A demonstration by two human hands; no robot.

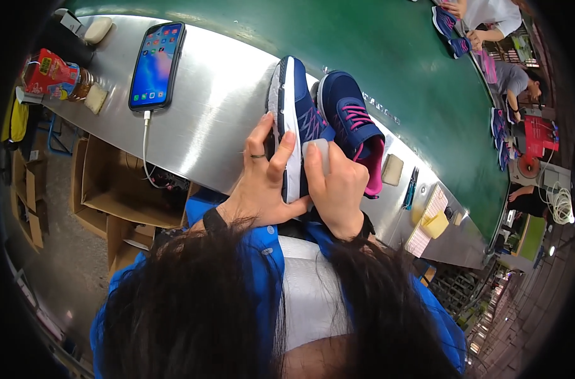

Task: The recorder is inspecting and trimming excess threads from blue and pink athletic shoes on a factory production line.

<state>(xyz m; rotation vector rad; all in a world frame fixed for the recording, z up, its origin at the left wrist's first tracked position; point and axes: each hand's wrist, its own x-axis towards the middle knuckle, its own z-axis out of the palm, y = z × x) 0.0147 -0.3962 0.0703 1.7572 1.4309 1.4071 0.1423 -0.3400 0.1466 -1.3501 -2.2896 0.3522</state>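
Observation:
A navy sneaker (305, 108) with a white sole lies on its side, its sole toward the left. My left hand (257, 186) grips it by the sole and heel, the fingers along the sole's edge. Between the fingers of my right hand (339, 192) is a small whitish block (317, 151), held against the upper near the sole. It looks like an eraser or a sponge; I cannot tell which. Just right of it, a second navy sneaker (347, 107) with pink laces and a pink lining sits upright. My right hand partly covers the held shoe's heel end.
On the metal ledge (215, 69) a phone (156, 66) is plugged into a white cable. A beige block (392, 170), blue-handled snips (411, 188) and a yellow sponge (434, 224) lie to the right. Beyond runs a green belt (388, 47). Co-workers handle sneakers at the far right.

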